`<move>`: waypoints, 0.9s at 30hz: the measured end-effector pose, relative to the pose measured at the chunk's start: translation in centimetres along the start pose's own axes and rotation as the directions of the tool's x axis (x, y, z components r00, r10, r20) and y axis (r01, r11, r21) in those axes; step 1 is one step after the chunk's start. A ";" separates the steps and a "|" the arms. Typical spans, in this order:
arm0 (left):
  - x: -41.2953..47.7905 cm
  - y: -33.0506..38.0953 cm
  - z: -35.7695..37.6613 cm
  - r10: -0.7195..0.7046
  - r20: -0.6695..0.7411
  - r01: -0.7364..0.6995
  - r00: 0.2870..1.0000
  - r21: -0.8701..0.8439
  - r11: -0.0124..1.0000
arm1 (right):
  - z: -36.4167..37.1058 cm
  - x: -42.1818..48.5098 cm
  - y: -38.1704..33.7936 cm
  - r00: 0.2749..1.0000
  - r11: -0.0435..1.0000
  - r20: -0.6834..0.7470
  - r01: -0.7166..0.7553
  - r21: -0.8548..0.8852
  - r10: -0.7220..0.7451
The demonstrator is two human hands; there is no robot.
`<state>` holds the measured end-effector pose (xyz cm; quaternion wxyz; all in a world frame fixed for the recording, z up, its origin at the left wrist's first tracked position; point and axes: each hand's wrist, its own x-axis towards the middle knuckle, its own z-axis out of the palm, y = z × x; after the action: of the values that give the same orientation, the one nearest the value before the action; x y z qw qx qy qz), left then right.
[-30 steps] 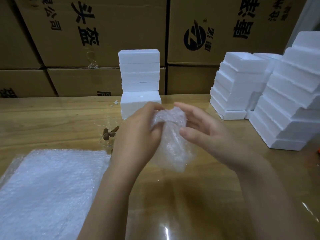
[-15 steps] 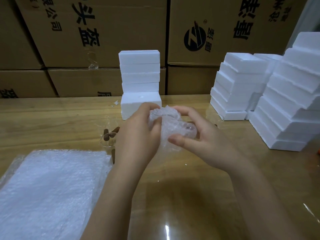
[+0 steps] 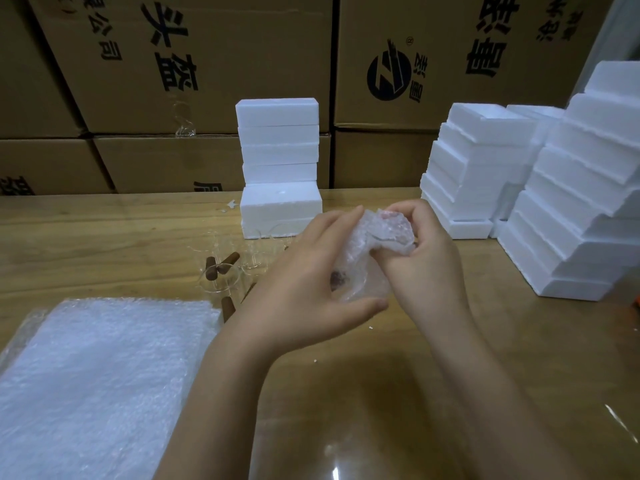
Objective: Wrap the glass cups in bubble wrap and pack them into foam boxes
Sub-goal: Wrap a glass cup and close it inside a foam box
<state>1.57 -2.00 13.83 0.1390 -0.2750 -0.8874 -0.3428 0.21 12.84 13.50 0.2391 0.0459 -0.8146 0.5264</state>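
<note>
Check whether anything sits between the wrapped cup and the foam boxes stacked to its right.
Nothing visible does. Left hand and right hand grip the bubble-wrapped cup; only bare table lies between it and the nearest foam box stack. Loose glass cups stand off to the left.

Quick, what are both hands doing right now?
Left hand: closed, holding the bubble-wrapped cup.
Right hand: closed, pinching the top of the same bundle.
</note>
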 end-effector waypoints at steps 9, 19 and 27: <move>0.3 -0.9 -0.4 -0.015 -0.201 0.039 0.979 0.113 0.993 | -0.3 -0.4 -0.4 0.935 0.998 0.353 0.011 0.056 -0.031; 0.3 -1.9 -0.4 -0.195 -0.279 0.188 0.940 -0.049 0.981 | -1.9 -0.1 -0.4 0.822 0.989 0.567 -0.023 0.143 -0.062; 0.7 0.9 1.5 -0.134 -0.344 0.181 0.929 0.107 0.978 | 0.0 -0.5 -0.4 0.975 0.992 0.209 0.059 0.110 -0.081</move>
<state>1.44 -0.13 13.57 0.2784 -0.1302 -0.8914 -0.3332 0.75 12.52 13.66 0.1663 0.1428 -0.8053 0.5509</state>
